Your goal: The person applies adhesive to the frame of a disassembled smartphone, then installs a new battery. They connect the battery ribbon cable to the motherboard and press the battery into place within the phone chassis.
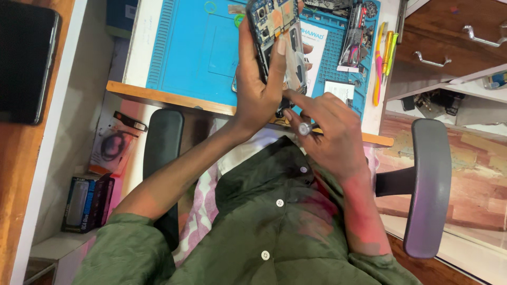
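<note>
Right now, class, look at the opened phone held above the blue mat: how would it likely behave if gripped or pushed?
The opened phone probably stays stiff: it stands upright in the left hand without sagging. Its bared circuit parts suggest it is fragile, so a hard squeeze could do damage. Its thin, flat body seems apt to tip if stood on the blue mat.

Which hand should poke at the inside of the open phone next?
Probably the right hand. It pinches a small silver-tipped tool, its fingertips already touch the phone's lower end. The left hand is wrapped around the phone, holding it up over the blue mat.
</note>
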